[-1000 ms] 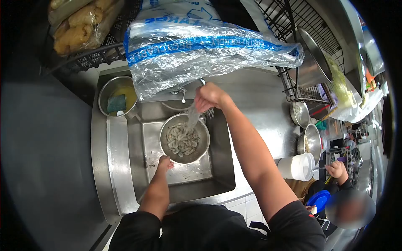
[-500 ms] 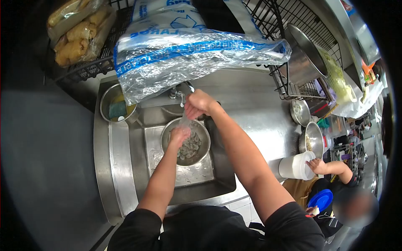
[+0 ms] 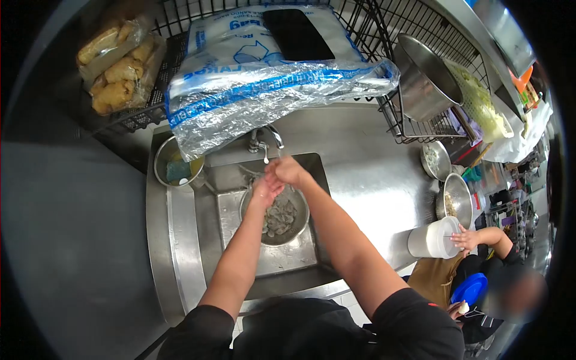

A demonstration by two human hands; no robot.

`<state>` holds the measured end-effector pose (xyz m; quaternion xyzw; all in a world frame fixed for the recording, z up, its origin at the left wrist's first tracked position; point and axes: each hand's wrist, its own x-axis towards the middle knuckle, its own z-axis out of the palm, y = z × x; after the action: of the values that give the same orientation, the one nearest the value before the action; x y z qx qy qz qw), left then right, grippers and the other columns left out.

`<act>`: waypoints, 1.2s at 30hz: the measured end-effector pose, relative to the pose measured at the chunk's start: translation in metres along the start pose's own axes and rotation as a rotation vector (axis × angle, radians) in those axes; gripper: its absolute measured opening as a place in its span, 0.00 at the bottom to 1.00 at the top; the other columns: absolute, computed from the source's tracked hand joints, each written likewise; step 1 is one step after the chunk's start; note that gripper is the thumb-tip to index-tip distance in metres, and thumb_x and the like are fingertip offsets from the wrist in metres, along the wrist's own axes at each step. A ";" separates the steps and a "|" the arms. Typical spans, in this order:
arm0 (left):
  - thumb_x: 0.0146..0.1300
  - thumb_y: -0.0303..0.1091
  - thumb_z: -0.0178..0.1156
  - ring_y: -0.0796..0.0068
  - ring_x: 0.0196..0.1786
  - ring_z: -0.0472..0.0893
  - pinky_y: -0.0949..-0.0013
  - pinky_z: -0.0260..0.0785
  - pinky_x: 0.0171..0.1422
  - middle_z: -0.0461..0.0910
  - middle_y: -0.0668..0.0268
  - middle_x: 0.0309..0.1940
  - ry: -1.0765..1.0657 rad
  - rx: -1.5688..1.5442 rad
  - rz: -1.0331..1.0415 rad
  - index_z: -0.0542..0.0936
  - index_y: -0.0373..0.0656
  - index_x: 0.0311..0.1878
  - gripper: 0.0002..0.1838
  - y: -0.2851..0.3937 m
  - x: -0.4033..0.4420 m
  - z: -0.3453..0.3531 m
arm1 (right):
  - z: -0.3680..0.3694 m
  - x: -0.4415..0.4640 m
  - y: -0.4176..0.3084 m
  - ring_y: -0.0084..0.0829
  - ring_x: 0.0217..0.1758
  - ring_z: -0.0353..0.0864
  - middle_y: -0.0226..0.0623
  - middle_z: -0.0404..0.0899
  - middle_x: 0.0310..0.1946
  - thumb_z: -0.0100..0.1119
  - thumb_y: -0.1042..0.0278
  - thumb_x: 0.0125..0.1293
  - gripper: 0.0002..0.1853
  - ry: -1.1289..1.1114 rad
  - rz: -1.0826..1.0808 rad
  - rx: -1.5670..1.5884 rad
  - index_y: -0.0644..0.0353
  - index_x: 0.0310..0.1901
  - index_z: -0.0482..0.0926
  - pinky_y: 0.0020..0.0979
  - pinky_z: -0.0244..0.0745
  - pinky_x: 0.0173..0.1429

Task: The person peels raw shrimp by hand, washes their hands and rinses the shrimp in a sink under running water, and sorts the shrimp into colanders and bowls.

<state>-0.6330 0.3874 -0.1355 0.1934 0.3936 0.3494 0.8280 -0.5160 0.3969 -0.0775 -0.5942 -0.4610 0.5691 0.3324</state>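
My left hand (image 3: 267,191) is palm up above the left rim of a metal bowl (image 3: 305,225), with its fingers apart. My right hand (image 3: 288,170) is beside it just under the faucet (image 3: 276,137), its fingers bent toward the left hand. The two hands meet or nearly touch at the fingertips, and no object shows between them. Wet grey pieces (image 3: 279,217) that look like peeled shrimp lie in the bowl. The bowl rests in a steel sink (image 3: 231,210), its far edge partly hidden by my hands.
A pot with a green sponge (image 3: 178,170) stands left of the sink. Plastic bag packs (image 3: 240,84) and a black phone (image 3: 297,34) lie on the rack overhead. At right, a co-worker's hand (image 3: 467,238) holds a white tub (image 3: 427,240) near metal bowls (image 3: 454,198).
My right hand has lowered from the faucet, and my left hand has risen slightly to meet it. The clear streak between them, water or plastic, no longer shows. The view has shifted slightly.
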 end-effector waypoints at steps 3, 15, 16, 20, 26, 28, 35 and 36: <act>0.75 0.47 0.43 0.77 0.36 0.79 0.74 0.72 0.36 0.81 0.68 0.41 -0.226 -0.206 -0.045 0.74 0.44 0.58 0.21 -0.012 0.036 -0.041 | 0.020 -0.009 0.028 0.36 0.26 0.84 0.46 0.83 0.25 0.44 0.83 0.58 0.13 0.189 0.123 0.276 0.69 0.35 0.82 0.36 0.79 0.26; 0.70 0.43 0.53 0.76 0.32 0.81 0.73 0.70 0.29 0.83 0.68 0.34 0.009 -0.054 0.009 0.79 0.49 0.49 0.12 -0.010 0.009 0.008 | 0.010 -0.013 0.046 0.41 0.30 0.84 0.48 0.82 0.33 0.50 0.73 0.67 0.10 0.239 0.187 0.645 0.70 0.44 0.77 0.37 0.82 0.28; 0.70 0.40 0.52 0.75 0.33 0.82 0.72 0.71 0.29 0.83 0.67 0.35 -0.024 -0.049 -0.009 0.79 0.48 0.48 0.11 -0.012 0.011 0.007 | 0.007 -0.015 0.046 0.41 0.30 0.85 0.49 0.82 0.33 0.50 0.72 0.67 0.11 0.231 0.186 0.586 0.71 0.44 0.77 0.38 0.83 0.29; 0.67 0.39 0.52 0.73 0.32 0.80 0.70 0.69 0.30 0.82 0.68 0.34 -0.057 -0.058 -0.060 0.80 0.50 0.44 0.10 -0.026 0.023 0.003 | 0.003 -0.019 0.048 0.40 0.31 0.85 0.49 0.82 0.32 0.49 0.72 0.67 0.12 0.235 0.201 0.467 0.71 0.44 0.78 0.38 0.84 0.31; 0.68 0.40 0.50 0.76 0.27 0.77 0.71 0.67 0.26 0.82 0.67 0.31 0.041 -0.085 -0.085 0.81 0.49 0.43 0.12 -0.023 0.014 0.017 | 0.005 -0.022 0.041 0.39 0.30 0.85 0.47 0.82 0.31 0.51 0.69 0.68 0.12 0.273 0.205 0.408 0.72 0.41 0.79 0.36 0.83 0.28; 0.68 0.40 0.50 0.75 0.26 0.78 0.71 0.68 0.26 0.82 0.66 0.31 0.032 -0.101 -0.075 0.81 0.48 0.42 0.12 -0.024 0.019 0.012 | 0.005 -0.017 0.048 0.39 0.29 0.85 0.47 0.82 0.32 0.51 0.69 0.68 0.13 0.266 0.193 0.415 0.71 0.41 0.79 0.35 0.83 0.27; 0.70 0.44 0.51 0.71 0.32 0.81 0.68 0.74 0.31 0.82 0.66 0.34 0.017 -0.080 -0.083 0.81 0.47 0.43 0.14 -0.026 0.026 0.005 | 0.008 -0.019 0.042 0.39 0.32 0.85 0.50 0.83 0.32 0.52 0.65 0.68 0.15 0.304 0.186 0.356 0.71 0.40 0.81 0.36 0.83 0.32; 0.70 0.44 0.51 0.71 0.32 0.81 0.68 0.74 0.31 0.82 0.66 0.34 0.016 -0.079 -0.083 0.81 0.47 0.43 0.14 -0.024 0.021 0.008 | 0.010 -0.016 0.044 0.39 0.32 0.85 0.50 0.83 0.32 0.52 0.65 0.68 0.15 0.306 0.185 0.356 0.71 0.40 0.81 0.36 0.83 0.32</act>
<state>-0.6068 0.3863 -0.1559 0.1411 0.3936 0.3315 0.8457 -0.5168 0.3656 -0.1129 -0.6452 -0.2414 0.5730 0.4441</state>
